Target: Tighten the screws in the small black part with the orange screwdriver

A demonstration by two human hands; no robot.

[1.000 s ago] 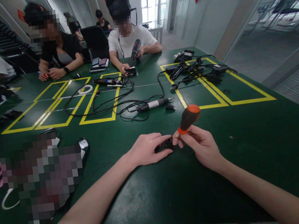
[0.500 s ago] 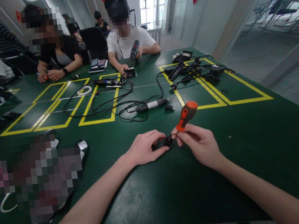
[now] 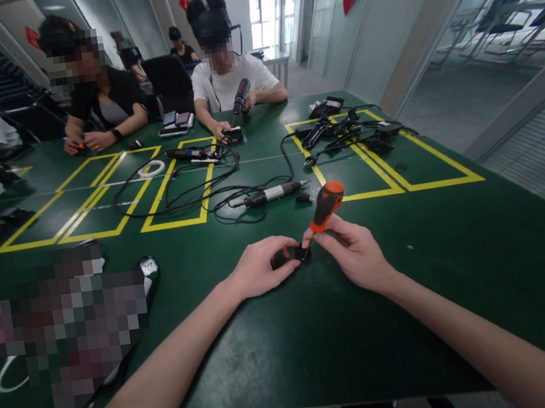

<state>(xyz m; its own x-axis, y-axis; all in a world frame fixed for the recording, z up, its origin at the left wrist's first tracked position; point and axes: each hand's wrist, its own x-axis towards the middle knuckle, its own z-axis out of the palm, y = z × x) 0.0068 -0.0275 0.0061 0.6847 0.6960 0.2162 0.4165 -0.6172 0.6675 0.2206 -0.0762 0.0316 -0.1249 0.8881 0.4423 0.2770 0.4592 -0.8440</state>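
My left hand (image 3: 266,265) rests on the green table, its fingers closed around a small black part (image 3: 302,253) whose kind is too small to tell. In my right hand (image 3: 353,250) is a screwdriver (image 3: 327,206) with an orange and dark grey handle, gripped low near the handle's base. The screwdriver stands tilted, handle up and to the right, its lower end pointing at the black part. Fingers partly hide the shaft, and I cannot tell exactly where its tip sits. Just beyond my hands lies a small black piece (image 3: 304,197).
An electric screwdriver (image 3: 271,194) with a looping black cable lies ahead. Tangled black cables (image 3: 343,131) sit back right, a white ring (image 3: 151,169) back left. Pixelated bags (image 3: 103,333) lie at left. Across the table a person (image 3: 233,75) holds a power drill (image 3: 241,96).
My right hand has moved left with the screwdriver, bringing its lower end to the black part; the handle stands a bit lower in angle change. My left hand still holds the part.
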